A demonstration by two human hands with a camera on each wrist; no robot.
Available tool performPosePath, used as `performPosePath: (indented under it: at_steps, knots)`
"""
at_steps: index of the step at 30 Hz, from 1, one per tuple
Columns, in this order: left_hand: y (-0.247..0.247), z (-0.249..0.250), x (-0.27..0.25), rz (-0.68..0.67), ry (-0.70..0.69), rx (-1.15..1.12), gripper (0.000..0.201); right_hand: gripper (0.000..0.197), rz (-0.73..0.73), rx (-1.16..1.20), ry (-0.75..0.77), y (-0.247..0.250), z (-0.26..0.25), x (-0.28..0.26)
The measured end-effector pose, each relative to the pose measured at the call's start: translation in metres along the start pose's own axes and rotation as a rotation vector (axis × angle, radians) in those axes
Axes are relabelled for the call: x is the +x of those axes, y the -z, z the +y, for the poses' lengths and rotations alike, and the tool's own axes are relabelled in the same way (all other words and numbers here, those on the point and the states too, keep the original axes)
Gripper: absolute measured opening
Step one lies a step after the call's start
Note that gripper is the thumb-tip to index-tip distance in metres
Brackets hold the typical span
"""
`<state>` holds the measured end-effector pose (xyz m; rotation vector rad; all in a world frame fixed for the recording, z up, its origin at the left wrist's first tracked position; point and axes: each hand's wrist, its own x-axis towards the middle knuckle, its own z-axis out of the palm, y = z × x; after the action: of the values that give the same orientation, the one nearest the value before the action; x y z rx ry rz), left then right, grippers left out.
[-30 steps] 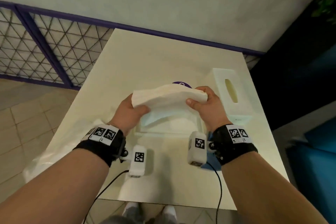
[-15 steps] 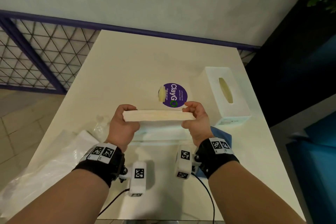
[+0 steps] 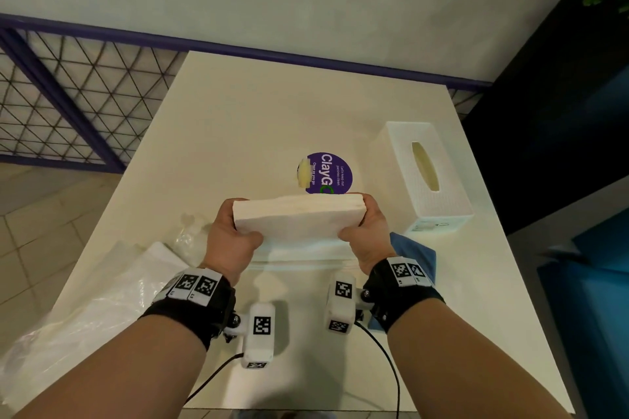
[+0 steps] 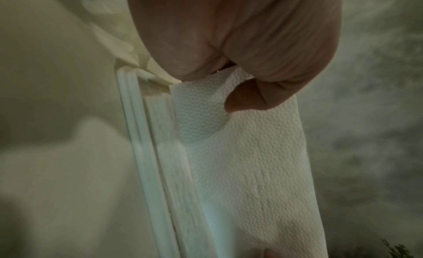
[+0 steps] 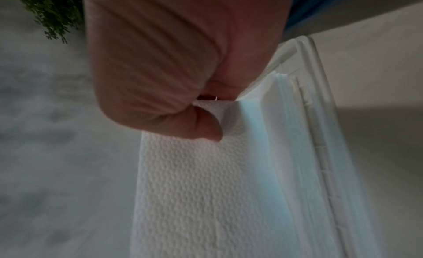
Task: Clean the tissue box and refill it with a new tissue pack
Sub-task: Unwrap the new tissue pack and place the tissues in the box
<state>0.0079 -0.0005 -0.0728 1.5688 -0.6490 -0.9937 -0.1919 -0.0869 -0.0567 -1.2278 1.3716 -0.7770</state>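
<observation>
**Tissue stack held over the tray, cover off to our right**

We hold the tissue stack [image 3: 299, 218] by its two short ends, our left hand [image 3: 231, 235] curled round the left end and our right hand [image 3: 369, 231] round the right end, thumbs pressed on the near face. Its long axis runs left to right across us, and it is tipped so that one broad face looks back toward us. The wrist views show each thumb dimpling the embossed paper, so both grips are firm.

Just below the stack and nearer to us on the table [image 3: 258, 112] lies the flat white box base [image 3: 299, 260], its long axis parallel to the stack. We judge the coming move to be a short drop down and toward us, with the stack tilted back flat and no turning needed, both hands equally near.

The tissue box cover [image 3: 425, 177] stands on the table to our right, apart from the stack, slot upward, its long axis running away from us; our right hand is nearer to it. A blue cloth [image 3: 417, 255] lies beside our right wrist, clear plastic wrapping [image 3: 102, 299] to our left
</observation>
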Motion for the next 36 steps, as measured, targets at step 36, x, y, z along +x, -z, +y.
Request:
performPosePath:
  at_steps: [36]
  knots:
    - [0.071, 0.052, 0.003, 0.214, -0.135, 0.643, 0.055, 0.047, 0.121, -0.381, 0.096, -0.022, -0.054, 0.007]
